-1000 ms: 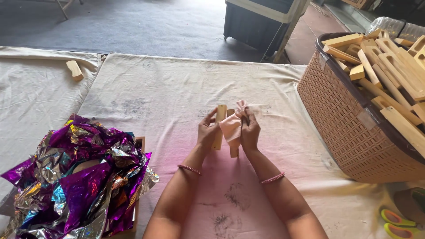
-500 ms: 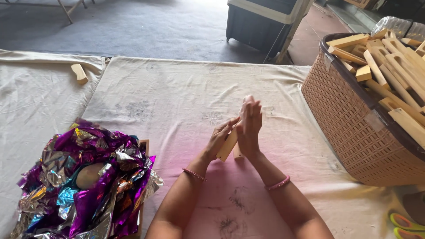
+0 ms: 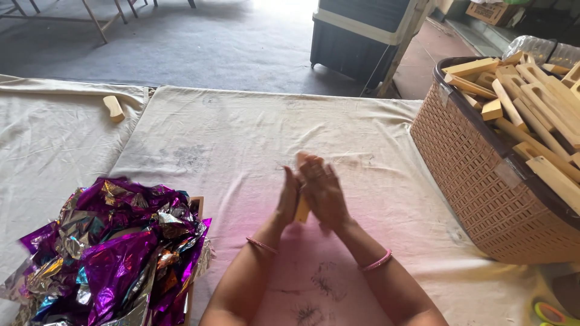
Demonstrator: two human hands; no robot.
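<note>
My left hand (image 3: pixel 289 199) and my right hand (image 3: pixel 323 190) are pressed flat together, palm to palm, above the cream cloth (image 3: pixel 241 139). A small wooden piece (image 3: pixel 302 209) is squeezed between the palms; only its lower end shows. Both wrists wear thin pink bands. A brown woven basket (image 3: pixel 483 187) full of wooden pieces (image 3: pixel 531 90) stands to the right of my hands.
A heap of shiny purple and silver foil (image 3: pixel 115 247) fills a low box at the lower left. One loose wooden block (image 3: pixel 113 108) lies on the cloth at the far left. A dark bin (image 3: pixel 362 36) stands on the floor beyond.
A second ago my fingers held the wooden piece and something pale, visibly apart. Now the palms have closed flat over the piece, and my hands sit lower in view.
</note>
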